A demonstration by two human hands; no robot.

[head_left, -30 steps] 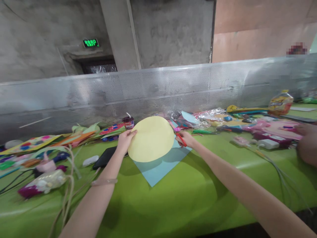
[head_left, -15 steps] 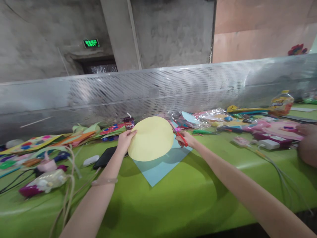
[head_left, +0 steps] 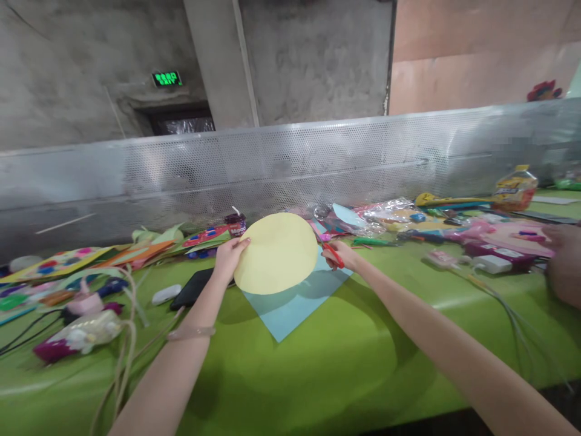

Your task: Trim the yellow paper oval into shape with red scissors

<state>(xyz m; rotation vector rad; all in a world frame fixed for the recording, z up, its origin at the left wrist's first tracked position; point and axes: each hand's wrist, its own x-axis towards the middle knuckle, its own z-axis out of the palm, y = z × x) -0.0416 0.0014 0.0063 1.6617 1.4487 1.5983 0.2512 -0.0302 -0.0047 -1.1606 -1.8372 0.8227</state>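
Held up above the table is a rounded sheet of pale yellow paper (head_left: 276, 254). My left hand (head_left: 231, 257) pinches its left edge, thumb on the front face and fingers behind. On the other side, my right hand (head_left: 342, 255) grips red-handled scissors (head_left: 334, 257), their blades pointing up and left near the paper's right edge. Whether the blades touch the paper I cannot tell. Beneath lies a light blue sheet (head_left: 281, 318) on the green tabletop, partly covered by the yellow one and its shadow.
A black phone-like object (head_left: 193, 289) and a white oval object (head_left: 166, 294) lie left, beside cables and coloured craft pieces. A dark cup (head_left: 236, 225) stands behind. Plastic-wrapped pieces (head_left: 385, 215), a bottle (head_left: 516, 188), a power bank-like box and another person's blurred hand (head_left: 565, 260) are at right.
Almost nothing differs. Both hands keep their places, with the yellow paper and scissors held as before; the view has shifted very slightly.
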